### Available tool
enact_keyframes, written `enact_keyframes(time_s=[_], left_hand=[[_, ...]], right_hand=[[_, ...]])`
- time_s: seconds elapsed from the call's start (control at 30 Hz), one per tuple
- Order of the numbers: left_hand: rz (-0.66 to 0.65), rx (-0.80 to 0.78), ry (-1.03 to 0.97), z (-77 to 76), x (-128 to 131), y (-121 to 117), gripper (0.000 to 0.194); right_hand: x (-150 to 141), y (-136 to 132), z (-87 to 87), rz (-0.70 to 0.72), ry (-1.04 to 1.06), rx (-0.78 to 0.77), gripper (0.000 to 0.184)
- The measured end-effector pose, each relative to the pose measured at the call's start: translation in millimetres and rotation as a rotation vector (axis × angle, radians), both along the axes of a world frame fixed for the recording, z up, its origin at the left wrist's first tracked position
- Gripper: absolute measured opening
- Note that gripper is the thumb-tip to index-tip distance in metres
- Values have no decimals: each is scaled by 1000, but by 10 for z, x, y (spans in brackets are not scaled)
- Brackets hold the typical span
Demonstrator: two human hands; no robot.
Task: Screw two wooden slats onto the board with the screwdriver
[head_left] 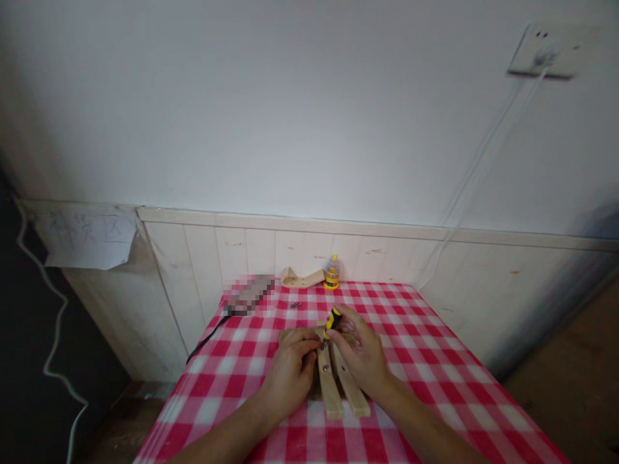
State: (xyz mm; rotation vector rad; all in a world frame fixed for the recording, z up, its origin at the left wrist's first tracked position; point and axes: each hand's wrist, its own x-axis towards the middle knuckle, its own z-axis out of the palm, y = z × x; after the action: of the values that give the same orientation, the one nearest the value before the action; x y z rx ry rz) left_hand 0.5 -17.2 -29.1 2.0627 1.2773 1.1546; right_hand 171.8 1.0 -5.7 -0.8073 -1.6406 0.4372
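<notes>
My right hand point(362, 348) is closed round a small yellow-and-black screwdriver point(333, 318), tilted with its tip down at a pale wooden strip point(331, 396). The fingers of my left hand point(293, 367) are pinched together at the far part of this strip, close to the screwdriver's tip; what is between them is too small to make out. Beside it lies a second wooden strip point(356, 398), partly under my right hand. Dark screw heads point(326, 368) show on the strips. Beneath them is a brownish flat piece point(285, 335), mostly hidden by my hands.
A red-and-white checked cloth point(232, 399) covers the table. Several small dark screws point(296, 305) lie beyond my hands. At the back stand a curved wooden piece point(302, 281) and a yellow-based clear container point(331, 274). A blurred-out flat object point(251, 296) with a black strap lies back left.
</notes>
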Motion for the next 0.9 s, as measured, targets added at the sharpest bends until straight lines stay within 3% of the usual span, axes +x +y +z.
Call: enact_keyframes(time_s=[0.63,0.9], left_hand=[[7,9,1,18,-2,-6,35],[5,7,1,-9,-1,9,35]], right_hand=[[17,34,-55,-52,35,-45,43],[32,-59,3,-11,-109,33,44]])
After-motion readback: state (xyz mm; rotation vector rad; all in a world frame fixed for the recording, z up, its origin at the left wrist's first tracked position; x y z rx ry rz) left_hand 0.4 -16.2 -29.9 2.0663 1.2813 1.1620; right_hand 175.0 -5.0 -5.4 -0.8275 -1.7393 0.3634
